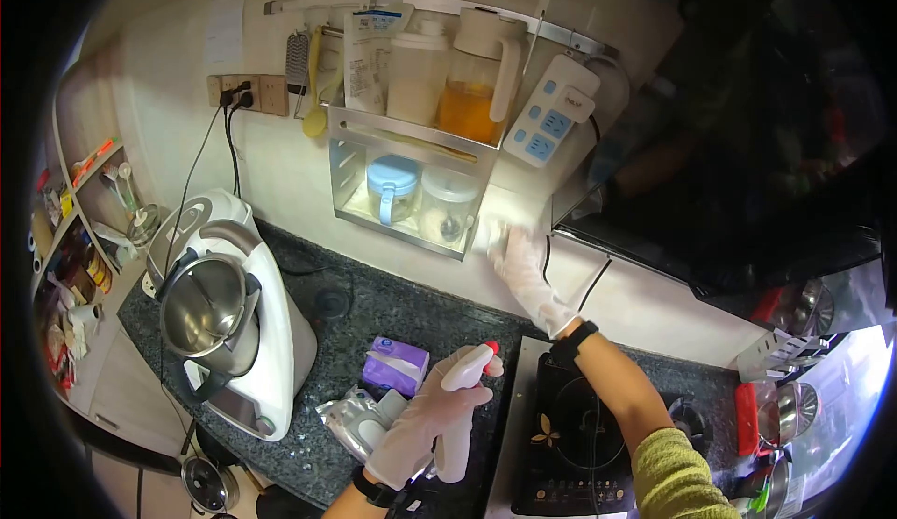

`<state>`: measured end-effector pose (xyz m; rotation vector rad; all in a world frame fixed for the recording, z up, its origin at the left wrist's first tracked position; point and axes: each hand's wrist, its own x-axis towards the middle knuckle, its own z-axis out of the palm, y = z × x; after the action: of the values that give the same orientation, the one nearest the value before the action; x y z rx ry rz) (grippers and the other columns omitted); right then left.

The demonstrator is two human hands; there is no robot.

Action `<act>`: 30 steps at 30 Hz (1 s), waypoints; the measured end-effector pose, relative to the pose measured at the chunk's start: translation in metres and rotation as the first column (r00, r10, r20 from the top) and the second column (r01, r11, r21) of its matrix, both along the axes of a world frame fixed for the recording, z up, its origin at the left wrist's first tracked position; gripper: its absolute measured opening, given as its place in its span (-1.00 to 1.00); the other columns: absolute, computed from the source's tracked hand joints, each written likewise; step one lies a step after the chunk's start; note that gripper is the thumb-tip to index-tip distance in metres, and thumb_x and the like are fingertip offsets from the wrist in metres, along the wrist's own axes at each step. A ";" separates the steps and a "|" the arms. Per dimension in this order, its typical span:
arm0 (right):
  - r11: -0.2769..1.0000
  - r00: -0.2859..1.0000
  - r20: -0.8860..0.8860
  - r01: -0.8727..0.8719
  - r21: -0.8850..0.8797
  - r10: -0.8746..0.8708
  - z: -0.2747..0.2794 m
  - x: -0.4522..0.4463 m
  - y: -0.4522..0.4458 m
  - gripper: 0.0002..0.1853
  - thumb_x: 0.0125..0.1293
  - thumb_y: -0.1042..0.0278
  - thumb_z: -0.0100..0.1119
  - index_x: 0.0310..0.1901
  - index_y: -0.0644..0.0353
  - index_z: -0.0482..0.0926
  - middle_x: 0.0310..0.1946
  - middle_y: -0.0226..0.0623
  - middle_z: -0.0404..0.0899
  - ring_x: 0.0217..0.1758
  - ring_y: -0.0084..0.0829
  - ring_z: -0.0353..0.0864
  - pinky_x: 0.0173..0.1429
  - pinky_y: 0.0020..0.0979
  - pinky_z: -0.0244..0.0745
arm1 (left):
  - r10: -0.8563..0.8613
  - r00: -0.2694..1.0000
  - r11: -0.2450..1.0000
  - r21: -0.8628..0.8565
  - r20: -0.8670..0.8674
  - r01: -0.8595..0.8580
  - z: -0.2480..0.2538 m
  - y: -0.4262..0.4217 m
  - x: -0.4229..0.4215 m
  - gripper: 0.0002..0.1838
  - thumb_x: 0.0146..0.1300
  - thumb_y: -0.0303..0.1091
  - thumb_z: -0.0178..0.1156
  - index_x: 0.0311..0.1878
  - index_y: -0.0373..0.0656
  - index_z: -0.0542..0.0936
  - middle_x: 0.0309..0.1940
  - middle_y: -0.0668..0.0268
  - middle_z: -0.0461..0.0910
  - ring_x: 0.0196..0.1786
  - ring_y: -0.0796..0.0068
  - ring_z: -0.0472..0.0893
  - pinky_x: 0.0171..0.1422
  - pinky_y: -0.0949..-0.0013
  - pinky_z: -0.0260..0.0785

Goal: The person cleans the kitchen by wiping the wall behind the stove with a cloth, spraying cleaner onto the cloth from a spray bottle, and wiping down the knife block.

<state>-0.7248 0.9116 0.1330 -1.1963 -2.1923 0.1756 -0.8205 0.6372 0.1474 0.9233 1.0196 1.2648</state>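
My left hand [432,418], in a whitish glove with a black wristband, is over the dark counter beside a silver foil packet [350,418] and a purple tissue pack [396,365]. A small red thing shows at its fingertips; whether the fingers hold anything is unclear. My right hand [525,271], gloved too, reaches up to the wall just right of the metal shelf [411,136]. Glare blurs its fingertips. On the shelf's lower level stand a blue-lidded jar [392,187] and a clear jar [448,203].
A white food processor with a steel bowl [207,304] stands at left. A black induction cooktop [575,435] lies below my right forearm. A dark hood [729,145] hangs at upper right, near a power strip [551,111]. A jug [475,80] stands on the upper shelf.
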 end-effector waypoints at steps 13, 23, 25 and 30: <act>0.774 0.930 0.365 0.267 -0.574 -0.049 -0.007 0.022 -0.034 -0.68 0.28 0.22 0.09 0.01 0.12 0.63 -0.20 -0.13 0.69 -0.13 -0.22 0.68 0.01 -0.25 0.53 | -0.003 1.000 1.000 0.011 0.001 0.003 0.005 -0.009 -0.006 -0.44 -0.01 -0.65 0.20 0.13 -0.02 0.54 -0.11 0.45 0.61 -0.27 0.66 0.48 -0.15 0.48 0.40; 0.764 0.995 -0.010 0.069 -0.641 -0.098 -0.066 0.084 0.007 -0.72 0.27 0.13 0.10 -0.33 0.14 0.69 -0.29 -0.10 0.69 -0.15 -0.14 0.68 0.01 -0.24 0.53 | 0.028 1.000 0.996 0.083 0.008 -0.029 0.003 -0.014 -0.007 -0.36 -0.05 -0.69 0.23 0.19 -0.04 0.53 -0.09 0.39 0.61 -0.25 0.64 0.42 -0.13 0.51 0.37; 0.766 0.990 0.096 0.143 -0.627 -0.106 -0.077 0.107 0.011 -0.76 0.23 0.14 0.18 -0.33 0.12 0.70 -0.32 -0.13 0.70 -0.15 -0.18 0.69 0.01 -0.27 0.54 | 0.014 0.999 0.996 0.086 -0.047 -0.010 0.007 -0.013 -0.004 -0.37 -0.05 -0.69 0.23 0.18 -0.03 0.53 -0.09 0.39 0.61 -0.25 0.64 0.42 -0.11 0.51 0.36; 0.891 0.951 0.300 0.202 -0.406 -0.079 -0.036 0.129 -0.044 -0.79 0.14 0.26 0.34 -0.26 0.20 0.64 -0.29 -0.20 0.67 -0.18 -0.29 0.66 -0.03 -0.31 0.57 | -0.005 0.997 1.000 0.027 -0.076 0.007 0.012 -0.005 0.015 -0.44 -0.04 -0.67 0.21 0.10 -0.03 0.55 -0.12 0.43 0.60 -0.27 0.64 0.44 -0.13 0.49 0.37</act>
<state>-0.5962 0.8675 0.0967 -1.7120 -2.3664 0.4816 -0.8054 0.6320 0.1592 1.0007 1.0607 1.2491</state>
